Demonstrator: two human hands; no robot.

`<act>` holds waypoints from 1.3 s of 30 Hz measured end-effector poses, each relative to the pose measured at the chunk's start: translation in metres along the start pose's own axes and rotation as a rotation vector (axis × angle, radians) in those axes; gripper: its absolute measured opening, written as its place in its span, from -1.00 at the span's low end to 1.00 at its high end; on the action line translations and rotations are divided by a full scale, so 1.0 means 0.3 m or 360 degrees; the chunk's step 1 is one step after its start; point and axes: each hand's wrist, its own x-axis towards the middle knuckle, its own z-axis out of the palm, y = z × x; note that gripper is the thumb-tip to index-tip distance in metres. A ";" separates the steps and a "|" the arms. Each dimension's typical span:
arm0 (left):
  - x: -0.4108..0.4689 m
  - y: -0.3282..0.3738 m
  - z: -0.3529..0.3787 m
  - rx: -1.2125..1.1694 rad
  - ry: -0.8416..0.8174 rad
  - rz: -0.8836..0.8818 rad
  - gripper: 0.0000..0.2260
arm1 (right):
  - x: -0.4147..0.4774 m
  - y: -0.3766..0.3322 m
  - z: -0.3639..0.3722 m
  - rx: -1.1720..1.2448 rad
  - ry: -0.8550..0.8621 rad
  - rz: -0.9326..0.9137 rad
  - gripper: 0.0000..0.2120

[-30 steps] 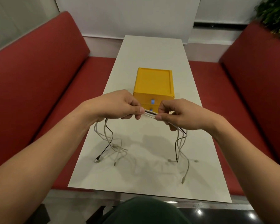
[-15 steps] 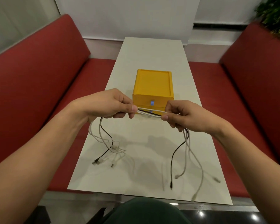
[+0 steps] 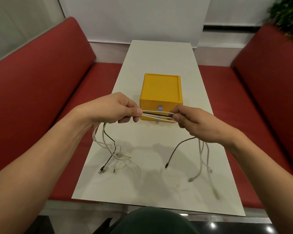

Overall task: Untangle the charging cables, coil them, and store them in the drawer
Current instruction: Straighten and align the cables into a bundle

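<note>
Several charging cables (image 3: 157,115), white ones and one black, stretch taut between my two hands above the white table (image 3: 159,61). My left hand (image 3: 115,109) pinches the bundle at its left end; loose tails hang below it in a tangle (image 3: 116,154) that touches the table. My right hand (image 3: 194,124) pinches the bundle's right end, with a black tail (image 3: 173,152) and white tails (image 3: 203,157) dangling beneath it. Right behind the stretched cables stands a yellow drawer box (image 3: 161,88), its drawers closed, with small blue handles on the front.
Red upholstered benches (image 3: 41,92) flank the table on both sides. A green plant (image 3: 289,16) fills the far right corner. The table's near edge (image 3: 159,206) lies just ahead of my lap.
My hands have drawn further apart, and a longer stretch of cables lies taut between them. The tails under my right hand hang lower and swing.
</note>
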 end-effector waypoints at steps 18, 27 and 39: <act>-0.076 0.007 0.096 -0.0316 0.0445 0.0231 -0.68 | -0.009 -0.040 0.077 -0.0353 0.0330 0.0144 -0.69; -0.089 -0.027 0.108 0.0434 0.0391 0.0316 -0.78 | -0.015 -0.110 0.004 0.0261 0.0657 -0.0091 -0.72; -0.056 -0.079 0.063 0.0385 0.0652 0.0306 -0.71 | -0.030 -0.086 0.051 0.0109 0.0448 -0.0163 -0.70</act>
